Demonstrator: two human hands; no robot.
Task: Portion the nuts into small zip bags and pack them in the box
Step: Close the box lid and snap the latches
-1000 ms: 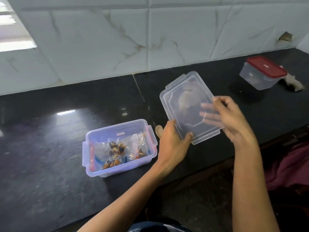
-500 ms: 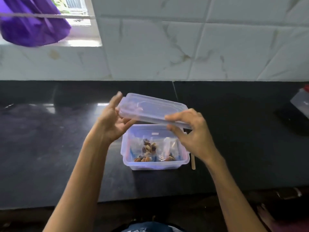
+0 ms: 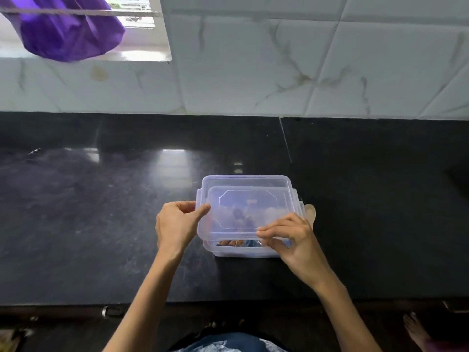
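Observation:
A clear plastic box (image 3: 243,251) stands on the black counter (image 3: 101,212) in front of me. Its translucent lid (image 3: 247,207) lies over the top, with the near edge still raised a little above the rim. Through the lid and the gap I see zip bags of nuts (image 3: 237,242) inside. My left hand (image 3: 177,224) pinches the lid's left edge. My right hand (image 3: 291,237) grips the lid's near right corner.
A wooden spoon end (image 3: 310,212) pokes out from behind the box on the right. A white tiled wall (image 3: 279,59) backs the counter. A purple cloth (image 3: 68,29) hangs at the window, top left. A bare foot (image 3: 416,331) shows at bottom right.
The lid, held tilted above the open box half a second ago, has come down onto it. Both hands followed it down. The view has shifted to centre the box.

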